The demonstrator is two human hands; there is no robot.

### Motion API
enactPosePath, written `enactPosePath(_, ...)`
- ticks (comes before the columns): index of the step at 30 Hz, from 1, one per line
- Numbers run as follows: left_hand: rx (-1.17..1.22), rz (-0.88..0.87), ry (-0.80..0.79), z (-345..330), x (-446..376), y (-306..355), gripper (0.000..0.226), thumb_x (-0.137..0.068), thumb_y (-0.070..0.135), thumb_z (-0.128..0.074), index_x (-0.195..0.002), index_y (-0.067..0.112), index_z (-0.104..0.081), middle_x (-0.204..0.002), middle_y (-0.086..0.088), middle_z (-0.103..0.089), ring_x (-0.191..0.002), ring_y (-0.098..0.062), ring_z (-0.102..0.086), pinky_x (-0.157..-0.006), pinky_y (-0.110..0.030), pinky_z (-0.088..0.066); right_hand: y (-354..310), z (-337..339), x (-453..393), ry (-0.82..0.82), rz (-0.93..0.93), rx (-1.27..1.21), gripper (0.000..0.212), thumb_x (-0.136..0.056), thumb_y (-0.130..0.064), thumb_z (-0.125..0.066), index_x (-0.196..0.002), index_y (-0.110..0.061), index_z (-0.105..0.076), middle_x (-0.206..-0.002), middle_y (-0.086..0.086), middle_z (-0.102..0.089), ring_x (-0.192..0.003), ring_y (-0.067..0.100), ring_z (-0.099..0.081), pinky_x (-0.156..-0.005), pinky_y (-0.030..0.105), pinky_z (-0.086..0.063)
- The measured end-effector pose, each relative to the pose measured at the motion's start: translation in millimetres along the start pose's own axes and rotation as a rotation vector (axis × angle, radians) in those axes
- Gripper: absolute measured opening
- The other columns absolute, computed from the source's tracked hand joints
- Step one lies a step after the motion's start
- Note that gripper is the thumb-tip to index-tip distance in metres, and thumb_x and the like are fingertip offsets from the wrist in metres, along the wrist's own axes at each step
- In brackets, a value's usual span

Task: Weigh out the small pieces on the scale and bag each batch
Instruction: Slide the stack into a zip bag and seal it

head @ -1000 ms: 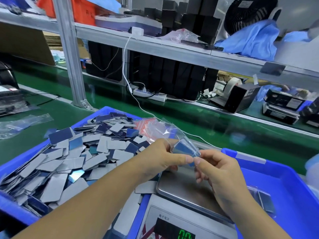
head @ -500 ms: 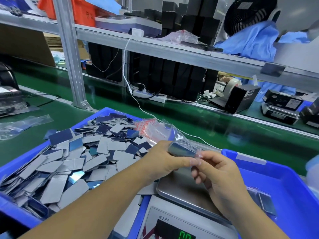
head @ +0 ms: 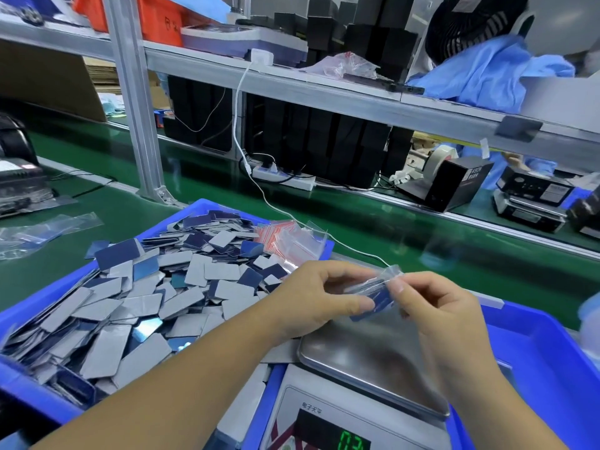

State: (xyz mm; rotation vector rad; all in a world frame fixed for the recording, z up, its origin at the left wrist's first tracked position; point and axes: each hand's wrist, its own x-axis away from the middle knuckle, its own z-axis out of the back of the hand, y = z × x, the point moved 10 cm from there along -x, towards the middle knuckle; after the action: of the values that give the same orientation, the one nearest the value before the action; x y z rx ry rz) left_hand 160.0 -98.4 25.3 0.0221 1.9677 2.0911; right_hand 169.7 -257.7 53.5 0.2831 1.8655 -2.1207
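Since half a second ago the bag [head: 373,292] has tipped from upright to lying nearly flat between the hands, lower over the scale [head: 367,358] pan. The left hand [head: 311,300] pinches its left end between thumb and curled fingers; the right hand [head: 431,306] pinches the right end. Blue pieces, perhaps two, sit inside the bag between the two grips. The tray [head: 39,297] of loose pieces [head: 130,306] lies to the left.

Two hands [head: 383,300], two blue trays [head: 39,297], one scale [head: 367,362].
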Motion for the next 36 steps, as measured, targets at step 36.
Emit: enactPosePath(36, -0.131, -0.067, 0.092, 11, 0, 4, 0.015, -0.079, 0.021, -0.072, -0.069, 0.033, -0.070, -0.067, 0.011, -0.064, -0.063, -0.004, -0.056, -0.063, -0.013, -0.046, -7, -9, -1, -0.198, 0.068, -0.043, 0.047, -0.080, 0.010, -0.073, -0.069, -0.031, -0.053, -0.072, 0.001, -0.071, -0.064, 0.009, -0.059, -0.060, 0.019, -0.049)
